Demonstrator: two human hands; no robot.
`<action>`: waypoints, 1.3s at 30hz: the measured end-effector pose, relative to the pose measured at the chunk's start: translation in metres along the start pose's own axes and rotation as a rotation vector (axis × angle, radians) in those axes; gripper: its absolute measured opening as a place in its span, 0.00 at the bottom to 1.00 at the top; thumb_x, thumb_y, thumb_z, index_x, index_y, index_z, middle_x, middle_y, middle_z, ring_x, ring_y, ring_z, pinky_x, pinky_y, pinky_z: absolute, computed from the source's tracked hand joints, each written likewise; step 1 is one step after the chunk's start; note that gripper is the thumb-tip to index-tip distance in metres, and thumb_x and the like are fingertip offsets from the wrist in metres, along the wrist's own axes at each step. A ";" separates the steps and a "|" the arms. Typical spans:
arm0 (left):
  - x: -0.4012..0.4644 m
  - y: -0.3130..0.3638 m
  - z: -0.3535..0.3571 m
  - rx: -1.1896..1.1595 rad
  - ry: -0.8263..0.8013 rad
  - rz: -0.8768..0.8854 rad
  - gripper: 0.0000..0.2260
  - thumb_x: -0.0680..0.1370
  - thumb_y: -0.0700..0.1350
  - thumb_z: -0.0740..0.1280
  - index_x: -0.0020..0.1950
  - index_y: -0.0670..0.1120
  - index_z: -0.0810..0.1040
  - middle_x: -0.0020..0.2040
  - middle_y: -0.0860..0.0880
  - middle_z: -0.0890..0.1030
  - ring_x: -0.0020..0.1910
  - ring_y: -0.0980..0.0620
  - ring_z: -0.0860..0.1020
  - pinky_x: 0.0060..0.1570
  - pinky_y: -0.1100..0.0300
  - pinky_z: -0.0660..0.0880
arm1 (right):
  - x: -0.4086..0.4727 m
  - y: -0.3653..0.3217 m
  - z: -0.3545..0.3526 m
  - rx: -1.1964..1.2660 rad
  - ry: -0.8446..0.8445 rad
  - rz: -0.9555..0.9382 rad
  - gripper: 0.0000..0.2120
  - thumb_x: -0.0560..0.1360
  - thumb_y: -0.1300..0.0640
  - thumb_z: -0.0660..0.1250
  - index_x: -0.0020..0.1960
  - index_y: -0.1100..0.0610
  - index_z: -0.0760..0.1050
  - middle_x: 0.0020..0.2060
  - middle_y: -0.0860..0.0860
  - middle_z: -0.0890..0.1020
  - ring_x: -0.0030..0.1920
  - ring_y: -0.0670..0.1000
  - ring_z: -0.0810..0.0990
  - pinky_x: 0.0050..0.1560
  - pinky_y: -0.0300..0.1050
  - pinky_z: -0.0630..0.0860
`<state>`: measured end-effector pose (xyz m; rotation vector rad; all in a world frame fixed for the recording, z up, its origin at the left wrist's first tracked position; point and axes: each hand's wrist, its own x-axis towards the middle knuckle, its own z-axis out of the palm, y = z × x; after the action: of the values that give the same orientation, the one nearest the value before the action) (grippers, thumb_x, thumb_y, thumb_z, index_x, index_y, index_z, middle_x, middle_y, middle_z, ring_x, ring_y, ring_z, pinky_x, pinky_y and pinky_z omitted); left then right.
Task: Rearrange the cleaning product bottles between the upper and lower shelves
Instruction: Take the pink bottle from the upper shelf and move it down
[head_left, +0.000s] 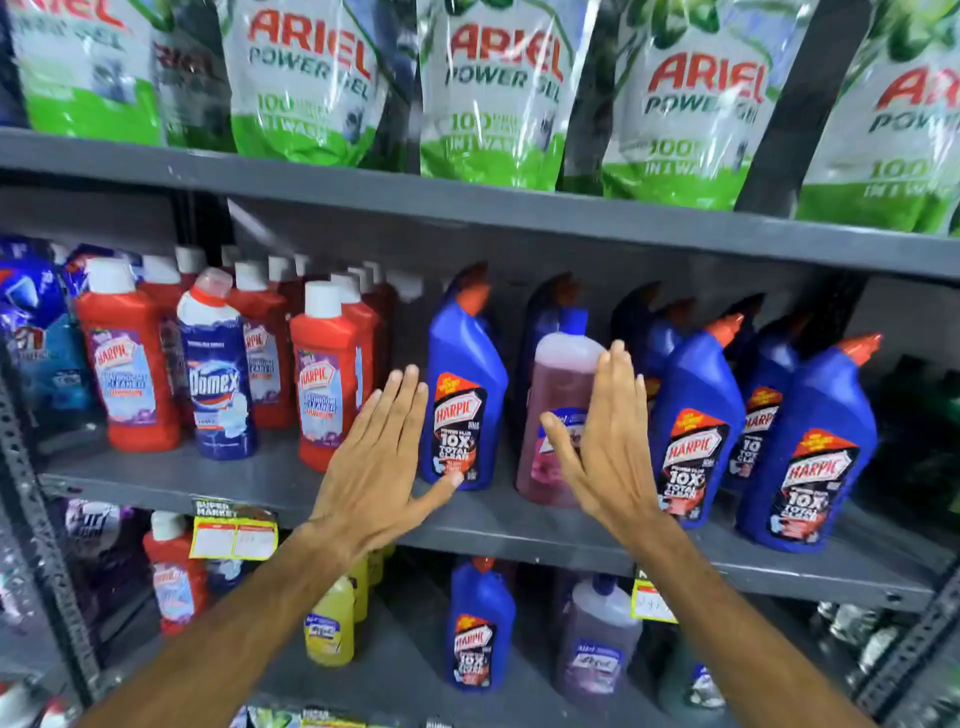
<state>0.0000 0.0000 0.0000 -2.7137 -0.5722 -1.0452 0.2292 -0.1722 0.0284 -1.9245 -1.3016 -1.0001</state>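
On the middle grey shelf (260, 483) a blue Harpic bottle (465, 384) stands upright beside a pink liquid bottle (550, 410). My left hand (382, 462) is flat and open just left of the blue bottle, its thumb touching the bottle's base. My right hand (608, 441) is open in front of the pink bottle's right side, fingers straight up. Neither hand holds anything. More blue Harpic bottles (696, 415) stand to the right. On the lower shelf stand another blue Harpic bottle (478, 629), a purple bottle (597, 639) and a yellow bottle (330, 623).
Red Harpic bottles (130, 364) and a blue Domex bottle (218, 374) fill the left of the middle shelf. Green and white Ariel pouches (493, 98) line the top shelf. Yellow price tags (234, 535) hang on the shelf edge. A perforated metal post (36, 519) rises at the left.
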 end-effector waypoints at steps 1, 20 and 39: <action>-0.008 0.000 0.009 -0.001 -0.041 -0.032 0.47 0.81 0.70 0.58 0.86 0.38 0.48 0.87 0.40 0.47 0.87 0.44 0.45 0.85 0.46 0.50 | -0.008 0.002 0.008 0.082 -0.008 0.083 0.44 0.84 0.38 0.58 0.85 0.65 0.44 0.86 0.62 0.48 0.87 0.60 0.49 0.86 0.58 0.48; -0.035 -0.002 0.054 0.055 -0.475 -0.222 0.55 0.74 0.80 0.39 0.84 0.38 0.59 0.85 0.40 0.61 0.85 0.46 0.59 0.84 0.53 0.52 | -0.024 0.035 0.040 0.966 -0.201 0.717 0.32 0.71 0.41 0.79 0.68 0.55 0.73 0.60 0.51 0.86 0.60 0.51 0.87 0.65 0.57 0.82; -0.067 0.012 0.038 0.069 -0.421 -0.178 0.51 0.76 0.76 0.35 0.86 0.39 0.53 0.87 0.41 0.56 0.86 0.47 0.53 0.81 0.56 0.40 | -0.048 0.004 -0.019 0.695 -0.096 0.741 0.30 0.62 0.38 0.84 0.58 0.47 0.76 0.50 0.45 0.88 0.49 0.47 0.88 0.54 0.58 0.86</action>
<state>-0.0173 -0.0192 -0.0741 -2.8714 -0.9097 -0.4670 0.2173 -0.2120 -0.0018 -1.6680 -0.7141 -0.0590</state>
